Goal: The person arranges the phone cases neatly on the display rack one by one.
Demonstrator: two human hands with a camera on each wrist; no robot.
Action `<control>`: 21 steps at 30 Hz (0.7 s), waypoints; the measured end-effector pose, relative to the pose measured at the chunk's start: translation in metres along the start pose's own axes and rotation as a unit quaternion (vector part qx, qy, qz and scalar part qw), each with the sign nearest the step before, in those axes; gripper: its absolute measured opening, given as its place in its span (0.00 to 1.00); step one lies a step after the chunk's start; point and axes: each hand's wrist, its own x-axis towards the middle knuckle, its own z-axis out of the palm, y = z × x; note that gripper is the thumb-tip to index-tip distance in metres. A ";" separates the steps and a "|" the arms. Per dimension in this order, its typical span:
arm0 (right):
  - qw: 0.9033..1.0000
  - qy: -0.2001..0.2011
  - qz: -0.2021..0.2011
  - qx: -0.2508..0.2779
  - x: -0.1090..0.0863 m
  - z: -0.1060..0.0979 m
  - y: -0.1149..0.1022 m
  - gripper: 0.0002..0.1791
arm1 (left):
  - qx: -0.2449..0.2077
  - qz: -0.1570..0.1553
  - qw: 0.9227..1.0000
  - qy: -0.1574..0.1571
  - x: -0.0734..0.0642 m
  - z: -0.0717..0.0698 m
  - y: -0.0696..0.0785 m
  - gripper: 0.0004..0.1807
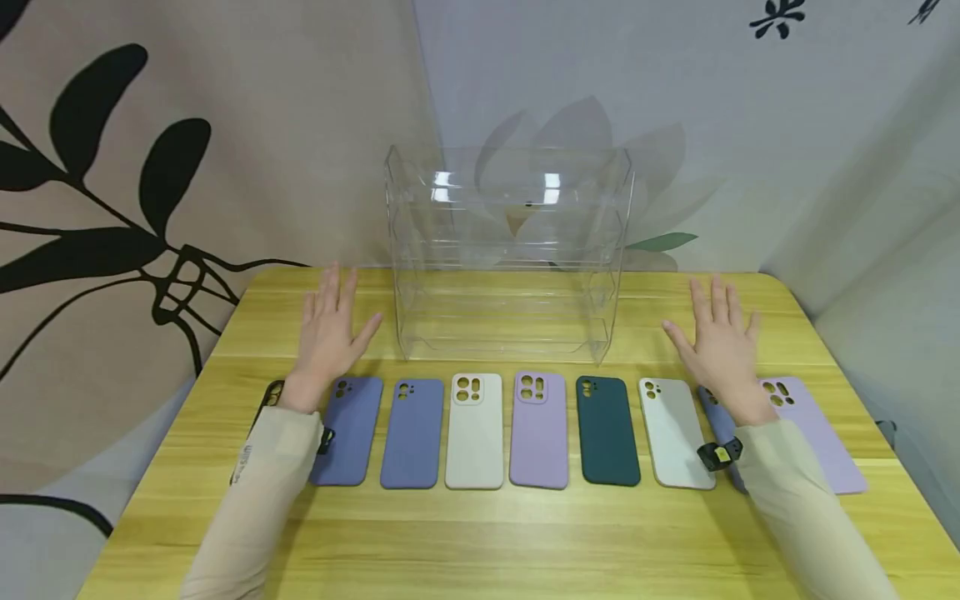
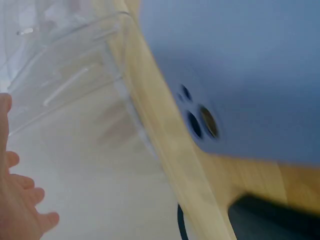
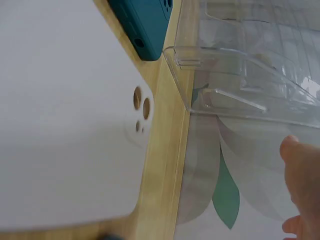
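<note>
My left hand [image 1: 327, 337] is held palm down with straight, spread fingers and holds nothing. Below its wrist lie a blue-violet phone case [image 1: 354, 437] and a dark case [image 1: 275, 393], mostly hidden by the sleeve. On the other side my right hand [image 1: 722, 350], fingers also spread, has nothing in it. A light grey-white case [image 1: 678, 437] is beside its wrist; a blue case [image 1: 716, 415] and a lilac case [image 1: 821, 442] are partly covered by that forearm. Between the hands run another blue-violet case [image 1: 412, 437], a white case [image 1: 475, 450], a lilac case [image 1: 539, 450] and a dark green case [image 1: 609, 437].
A clear plastic tiered rack [image 1: 400, 275] stands at the back middle of the wooden table [image 1: 480, 542], behind the row of cases. A patterned cloth [image 1: 315, 100] hangs beyond the table's far edge. Each wrist wears a small black camera [image 1: 720, 454].
</note>
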 end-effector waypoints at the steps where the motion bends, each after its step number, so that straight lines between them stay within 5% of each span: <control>1: 1.000 0.005 0.000 0.007 -0.002 -0.001 0.002 0.41 | -0.013 0.011 1.000 0.016 0.001 0.000 0.002 0.40; 8: 0.998 0.053 0.006 0.033 -0.021 -0.010 0.020 0.39 | -0.096 0.068 0.986 0.117 0.012 0.002 0.016 0.34; 17: 0.993 0.106 0.018 0.046 -0.046 -0.011 0.050 0.33 | -0.177 0.085 0.955 0.221 0.032 0.005 0.033 0.27; 21: 0.993 0.097 0.028 0.052 -0.059 -0.010 0.064 0.33 | -0.194 0.085 0.947 0.242 0.041 0.006 0.041 0.23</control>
